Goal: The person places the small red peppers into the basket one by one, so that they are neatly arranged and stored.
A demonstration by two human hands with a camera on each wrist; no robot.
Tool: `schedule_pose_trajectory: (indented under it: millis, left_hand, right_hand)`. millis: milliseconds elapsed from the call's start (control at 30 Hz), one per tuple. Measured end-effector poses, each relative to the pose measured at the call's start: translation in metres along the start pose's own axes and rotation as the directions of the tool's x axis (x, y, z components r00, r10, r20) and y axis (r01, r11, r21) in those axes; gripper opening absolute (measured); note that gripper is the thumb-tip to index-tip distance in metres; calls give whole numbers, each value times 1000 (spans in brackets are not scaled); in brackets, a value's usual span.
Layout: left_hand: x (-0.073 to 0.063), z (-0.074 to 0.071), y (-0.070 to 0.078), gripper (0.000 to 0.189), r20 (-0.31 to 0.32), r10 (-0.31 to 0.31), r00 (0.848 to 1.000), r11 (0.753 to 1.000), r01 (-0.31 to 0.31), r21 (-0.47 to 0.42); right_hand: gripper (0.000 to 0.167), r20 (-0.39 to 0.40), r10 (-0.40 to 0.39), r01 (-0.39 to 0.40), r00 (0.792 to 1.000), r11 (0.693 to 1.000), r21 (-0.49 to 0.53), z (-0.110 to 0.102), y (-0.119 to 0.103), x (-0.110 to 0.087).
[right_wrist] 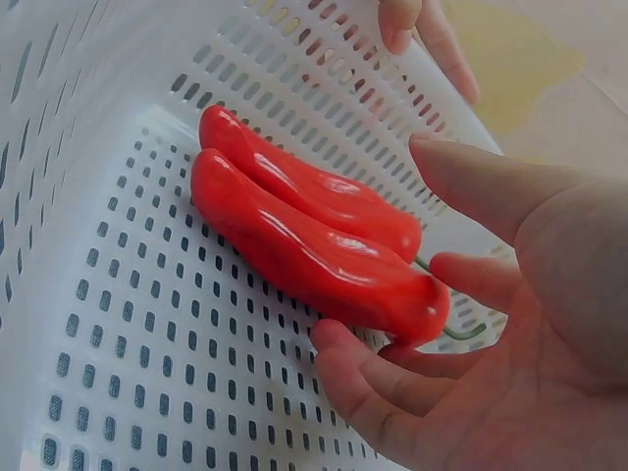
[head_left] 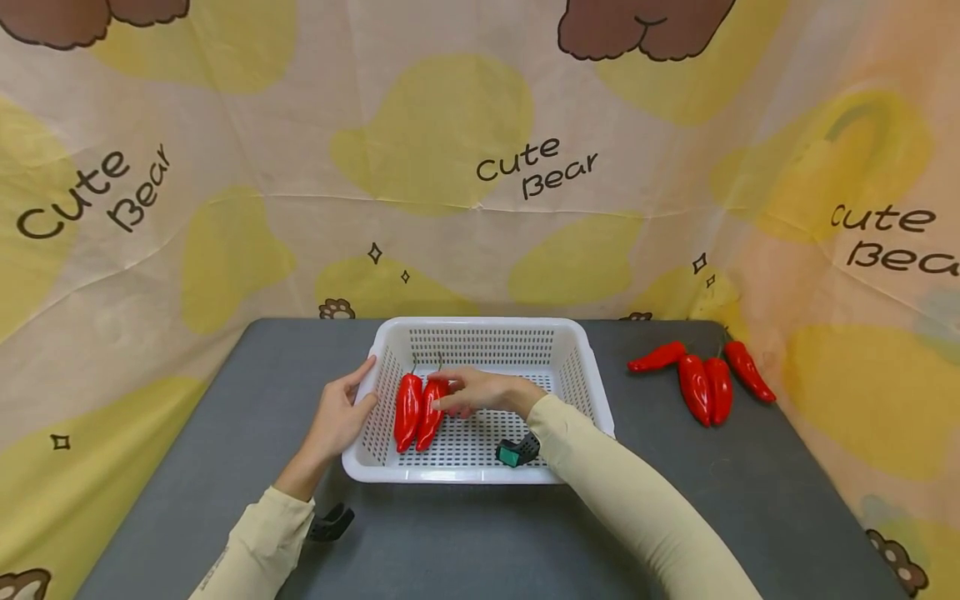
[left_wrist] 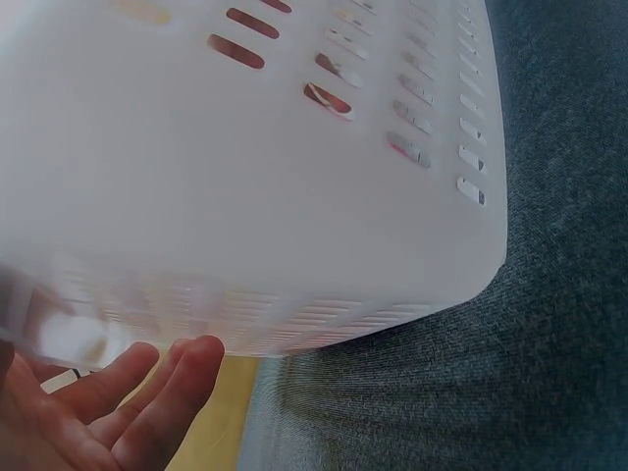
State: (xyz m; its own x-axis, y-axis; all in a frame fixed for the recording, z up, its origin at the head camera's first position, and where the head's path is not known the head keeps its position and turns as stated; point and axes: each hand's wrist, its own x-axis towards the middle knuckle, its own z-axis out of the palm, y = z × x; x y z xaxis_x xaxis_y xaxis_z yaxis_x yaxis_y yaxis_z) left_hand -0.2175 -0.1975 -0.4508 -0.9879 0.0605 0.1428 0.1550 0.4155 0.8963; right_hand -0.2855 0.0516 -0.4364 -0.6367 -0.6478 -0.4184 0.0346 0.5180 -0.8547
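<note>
Two glossy red chili peppers (right_wrist: 314, 260) lie side by side in a white perforated plastic basket (head_left: 480, 477), near its left wall. My right hand (head_left: 480, 392) reaches into the basket over the right-hand pepper. In the right wrist view its fingers (right_wrist: 368, 383) curve under and beside the stem end, and the thumb stands apart from the pepper. My left hand (head_left: 339, 417) holds the basket's left rim, the thumb over the edge. The left wrist view shows its fingertips (left_wrist: 186, 373) against the white wall.
Several more red peppers (head_left: 693, 390) lie in a loose group on the grey table (head_left: 660, 508), to the right of the basket. A printed cloth (head_left: 450, 167) hangs behind the table and along its sides.
</note>
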Motion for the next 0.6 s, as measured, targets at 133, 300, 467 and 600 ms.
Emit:
schedule_pose_trajectory:
  millis: [133,300,467,600]
  left_hand:
    - [0,0,1,59,3,-2,1000,1000,2,-7]
    - [0,0,0,59,4,-7,1000,1000,7,0]
    - [0,0,1,59,5,-2,1000,1000,2,-3]
    - [-1,-1,1,59,1,-4,1000,1000,4,0]
  right_hand:
    - [71,-4,-8,8,1000,1000,8,0,0,-1]
    - [74,-27,5,-4,1000,1000,28,0,0,-1]
    - [76,-93,36,-35,995,999,7,-1,-1,-2]
    - [75,-153,18,-22,988,1000,-22,-2,-5,-4]
